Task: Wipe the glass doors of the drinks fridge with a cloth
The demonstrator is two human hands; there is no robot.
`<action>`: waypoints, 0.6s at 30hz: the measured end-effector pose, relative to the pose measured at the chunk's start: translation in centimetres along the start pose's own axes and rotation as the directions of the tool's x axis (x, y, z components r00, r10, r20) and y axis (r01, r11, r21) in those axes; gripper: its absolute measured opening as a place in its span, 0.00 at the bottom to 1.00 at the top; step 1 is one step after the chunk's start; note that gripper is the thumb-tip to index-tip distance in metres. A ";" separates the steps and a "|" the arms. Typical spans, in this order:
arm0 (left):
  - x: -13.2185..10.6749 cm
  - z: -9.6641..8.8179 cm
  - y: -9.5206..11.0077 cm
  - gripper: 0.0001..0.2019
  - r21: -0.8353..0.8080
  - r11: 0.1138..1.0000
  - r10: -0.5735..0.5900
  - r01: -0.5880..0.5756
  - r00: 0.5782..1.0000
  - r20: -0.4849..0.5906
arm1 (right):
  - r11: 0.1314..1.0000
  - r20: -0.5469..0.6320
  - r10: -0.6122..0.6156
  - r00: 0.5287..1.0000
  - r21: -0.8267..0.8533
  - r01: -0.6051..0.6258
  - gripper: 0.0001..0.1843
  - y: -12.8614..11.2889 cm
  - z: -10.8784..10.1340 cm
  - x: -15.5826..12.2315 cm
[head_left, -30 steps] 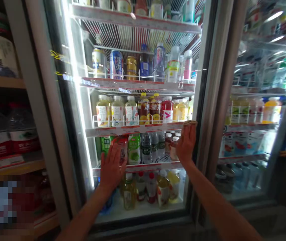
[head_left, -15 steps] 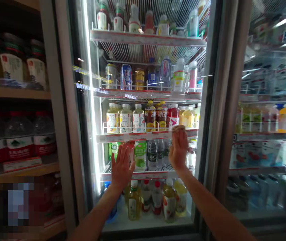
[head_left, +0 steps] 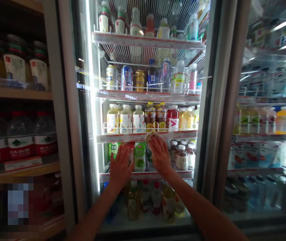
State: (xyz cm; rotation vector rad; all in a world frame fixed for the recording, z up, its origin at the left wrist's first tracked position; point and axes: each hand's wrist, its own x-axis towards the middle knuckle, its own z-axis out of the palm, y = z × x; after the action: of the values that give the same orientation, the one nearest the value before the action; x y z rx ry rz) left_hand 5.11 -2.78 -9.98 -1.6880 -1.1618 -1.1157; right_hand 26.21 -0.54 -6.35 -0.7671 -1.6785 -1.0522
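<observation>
Left hand spread flat, fingers apart, on glass door of drinks cooler. Right hand just beside, fingers bunched, small tan item at fingertips, too blurred to name, grip unclear. Behind glass: green-label bottle between hands, shelf rail just above fingertips. Far left, outside cooler, wooden shelf with red-label water jugs.

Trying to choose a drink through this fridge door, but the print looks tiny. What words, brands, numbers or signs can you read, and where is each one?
"冰茶" on the amber bottle.
Probably "农夫山泉" on the large water bottle at left.
A white "V" on the red bottle.
The shelf price tags: too small and blurred to read.
</observation>
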 end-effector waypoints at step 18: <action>-0.4 -0.6 -0.6 0.33 0.019 0.997 0.080 -0.080 0.997 -0.010 | 0.997 -0.044 0.078 0.996 -0.021 -0.079 0.36 1.5 -0.4 1.4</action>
State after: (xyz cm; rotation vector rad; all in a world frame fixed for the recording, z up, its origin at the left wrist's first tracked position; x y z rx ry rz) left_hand 4.30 -3.23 -10.12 -1.6974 -1.0857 -1.0601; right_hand 27.20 -0.19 -4.48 -0.8126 -1.5895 -1.0272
